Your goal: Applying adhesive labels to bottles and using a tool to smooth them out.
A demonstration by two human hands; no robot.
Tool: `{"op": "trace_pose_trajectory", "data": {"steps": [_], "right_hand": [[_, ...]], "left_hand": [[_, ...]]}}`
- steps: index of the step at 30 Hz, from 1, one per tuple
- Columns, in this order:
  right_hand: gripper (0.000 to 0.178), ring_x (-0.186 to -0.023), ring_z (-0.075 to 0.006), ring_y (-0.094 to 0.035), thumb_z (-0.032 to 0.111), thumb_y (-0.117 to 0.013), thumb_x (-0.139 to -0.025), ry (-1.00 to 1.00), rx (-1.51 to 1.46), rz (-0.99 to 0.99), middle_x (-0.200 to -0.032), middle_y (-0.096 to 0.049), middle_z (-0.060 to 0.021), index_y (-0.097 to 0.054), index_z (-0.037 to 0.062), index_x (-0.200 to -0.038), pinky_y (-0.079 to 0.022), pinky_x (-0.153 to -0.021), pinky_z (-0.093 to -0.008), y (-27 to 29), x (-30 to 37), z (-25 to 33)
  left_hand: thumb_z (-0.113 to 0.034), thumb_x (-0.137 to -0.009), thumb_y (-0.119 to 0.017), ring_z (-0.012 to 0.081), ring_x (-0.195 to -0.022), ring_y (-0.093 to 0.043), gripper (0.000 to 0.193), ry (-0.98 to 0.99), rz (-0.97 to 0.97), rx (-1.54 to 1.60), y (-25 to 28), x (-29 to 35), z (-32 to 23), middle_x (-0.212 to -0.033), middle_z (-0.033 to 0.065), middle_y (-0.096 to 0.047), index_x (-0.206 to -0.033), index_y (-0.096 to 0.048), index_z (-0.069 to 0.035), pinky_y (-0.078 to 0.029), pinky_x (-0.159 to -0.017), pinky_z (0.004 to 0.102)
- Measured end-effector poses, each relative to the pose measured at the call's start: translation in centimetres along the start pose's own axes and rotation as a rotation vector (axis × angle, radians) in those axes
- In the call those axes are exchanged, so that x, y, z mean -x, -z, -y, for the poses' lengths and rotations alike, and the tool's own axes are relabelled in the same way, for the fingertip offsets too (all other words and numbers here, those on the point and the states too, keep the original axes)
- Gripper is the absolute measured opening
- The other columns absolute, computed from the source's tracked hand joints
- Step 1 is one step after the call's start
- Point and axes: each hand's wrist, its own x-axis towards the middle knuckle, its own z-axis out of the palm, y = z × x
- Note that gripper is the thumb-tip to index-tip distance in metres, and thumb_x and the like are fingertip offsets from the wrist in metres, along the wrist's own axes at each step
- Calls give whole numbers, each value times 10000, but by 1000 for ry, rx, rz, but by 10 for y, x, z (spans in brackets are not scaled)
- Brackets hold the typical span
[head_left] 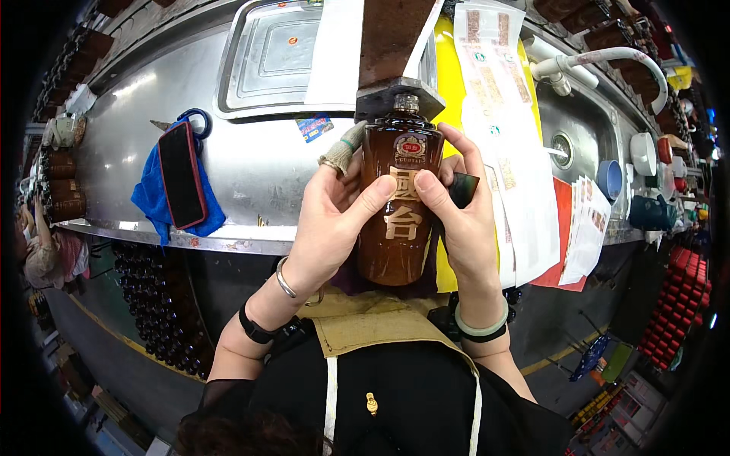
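A brown glass bottle (395, 262) lies between my two hands, its neck pointing away from me. Large gold characters and a round emblem mark its front. My left hand (328, 213) grips the bottle's left side, with the thumb pressed on the gold lettering. A knitted finger cover (344, 150) sits on one of its fingers. From the other side my right hand (468, 220) closes on the bottle, thumb also on the lettering. A small dark square piece (463, 190) shows by the right fingers; whether they hold it I cannot tell. The bottle's underside is hidden.
Behind the bottle's neck stands a brown block-like stand (391, 45). Printed sheets (502, 137) lie over a yellow one at right, beside a sink (589, 114) with a white tap (616, 57). At left are a metal tray (258, 72), phone (182, 175), blue cloth (148, 190) and scissors (199, 121).
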Motion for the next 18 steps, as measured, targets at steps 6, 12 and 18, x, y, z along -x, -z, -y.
{"op": "trace_pose_trajectory", "data": {"steps": [6, 12, 18], "right_hand": [[686, -816, -68, -379, 187, -849, -910, 12, 15, -4, -887, -392, 57, -509, 28, -1485, -355, -754, -210, 1, 0, -2], [669, -792, -49, -373, 192, -861, -902, -4, -9, -2, -892, -390, 70, -527, 44, -1463, -345, -713, -201, 1, -3, -1], [666, -759, -25, -370, 197, -870, -896, 19, 48, -21, -904, -398, 76, -524, 50, -1446, -329, -654, -183, -2, -5, -2]], "left_hand": [[-120, -1012, -722, 216, -1382, -539, 715, -1, 0, -6, -1, 0, -1, -1530, 185, -518, -1587, -332, 51, -435, -1167, 370], [-109, -1009, -722, 209, -1370, -546, 720, -14, 8, 26, -4, 0, -3, -1510, 179, -527, -1585, -325, 60, -449, -1156, 366], [-70, -995, -729, 200, -1334, -574, 729, -12, 8, 1, -5, 0, -4, -1495, 175, -536, -1581, -318, 68, -482, -1126, 353]]}}
